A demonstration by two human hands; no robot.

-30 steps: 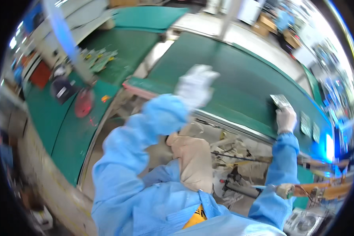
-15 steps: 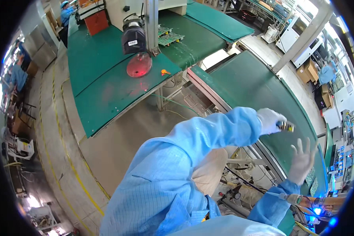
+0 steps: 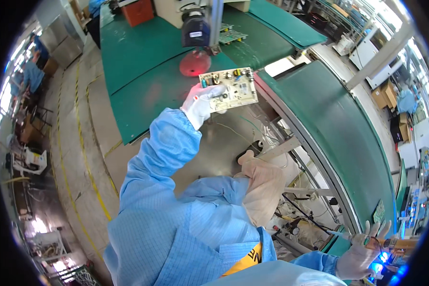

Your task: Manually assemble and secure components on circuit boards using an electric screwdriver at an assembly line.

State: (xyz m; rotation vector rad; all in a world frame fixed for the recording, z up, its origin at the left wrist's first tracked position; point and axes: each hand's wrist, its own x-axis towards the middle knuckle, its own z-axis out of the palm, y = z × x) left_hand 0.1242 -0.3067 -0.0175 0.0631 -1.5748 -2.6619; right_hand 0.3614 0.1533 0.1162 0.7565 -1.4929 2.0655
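My left hand (image 3: 201, 105), in a white glove, grips a pale circuit board (image 3: 234, 89) by its left edge, thumb lying across the top face. The board's component side is turned up, with connectors and coils along its far edge. It is held in the air near the front edge of the green table. Down at the lower right is my gloved right hand (image 3: 356, 262), fingers stretched apart. A tan-handled tool with a pale tip (image 3: 400, 244) crosses in front of those fingers; whether they touch it I cannot tell.
A black device (image 3: 195, 29) on a metal post stands above a red-lit disc (image 3: 195, 63) on the green table (image 3: 148, 102). Green boards (image 3: 232, 36) lie behind the post. To the right runs a dark green conveyor (image 3: 319, 109), a small board (image 3: 379, 211) at its near end.
My left hand has swung left from over the conveyor to the green table with the circuit board, which now shows its face. My right hand has moved down beside the tan-handled tool.
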